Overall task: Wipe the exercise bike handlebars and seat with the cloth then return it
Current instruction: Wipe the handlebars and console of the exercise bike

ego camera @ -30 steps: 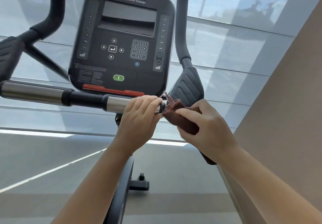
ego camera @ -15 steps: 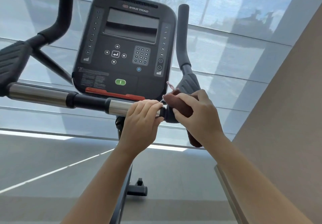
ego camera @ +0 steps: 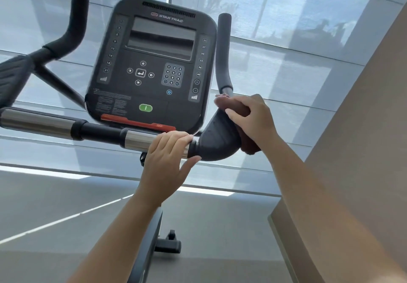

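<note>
Holding the cloth: right hand (ego camera: 253,121), fingers curled over a brown cloth (ego camera: 250,148) and pressing it to the outer edge of the right arm pad (ego camera: 215,141). Cloth ends show above the fingers and below the palm.
Holding the bar: left hand (ego camera: 167,152), fingers wrapped over the chrome end of the crossbar (ego camera: 136,139), just beside the pad's collar. Thumb sticks out underneath.
Gap: hands near each other, not touching.
Right grip: black upright right grip (ego camera: 223,51) rises just behind the right hand.
Console: console (ego camera: 154,62) sits above the crossbar, screen dark, green button low centre, slightly blurred.
Left side: left arm pad (ego camera: 13,77) and left grip (ego camera: 74,18), well apart from both hands.
Below: bike foot (ego camera: 169,245) on grey floor (ego camera: 66,194).
Right edge: beige wall (ego camera: 363,128).
</note>
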Demonstrator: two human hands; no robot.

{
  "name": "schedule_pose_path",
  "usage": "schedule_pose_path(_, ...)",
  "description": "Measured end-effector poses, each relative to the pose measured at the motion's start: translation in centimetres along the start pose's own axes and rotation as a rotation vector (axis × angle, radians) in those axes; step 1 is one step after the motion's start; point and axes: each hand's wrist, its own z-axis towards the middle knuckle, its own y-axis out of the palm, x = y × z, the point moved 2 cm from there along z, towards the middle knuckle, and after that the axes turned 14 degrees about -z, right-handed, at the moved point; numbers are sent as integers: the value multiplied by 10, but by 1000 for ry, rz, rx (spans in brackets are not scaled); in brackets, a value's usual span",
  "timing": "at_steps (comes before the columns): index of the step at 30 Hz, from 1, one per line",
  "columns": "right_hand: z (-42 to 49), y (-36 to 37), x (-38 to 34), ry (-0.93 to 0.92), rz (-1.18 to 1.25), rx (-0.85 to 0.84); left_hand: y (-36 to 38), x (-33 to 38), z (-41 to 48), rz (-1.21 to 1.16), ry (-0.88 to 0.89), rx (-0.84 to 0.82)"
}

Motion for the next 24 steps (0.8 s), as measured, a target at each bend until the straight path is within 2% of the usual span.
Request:
schedule_pose_path(5, -43, 3, 5, -101, 66, 91, 7, -1, 1, 23, -8, 69)
schedule_pose_path(9, -31, -10, 15, -243, 81, 34, 9, -3, 1, 38, 25, 110)
schedule_pose_path(12, 15, -9, 20, -135, 97, 138, 10, -3, 2, 58, 24, 115)
schedule_pose_path(15, 34, 10, 23, -41, 175, 76, 9, -2, 2, 47, 29, 119)
schedule_pose_path(20, 12, 12, 31, -3, 265, 53, 9, 0, 4, 61, 23, 118)
schedule_pose_path(24, -22, 13, 24, 75, 286, 129, 7, 3, 4, 24, 14, 120)
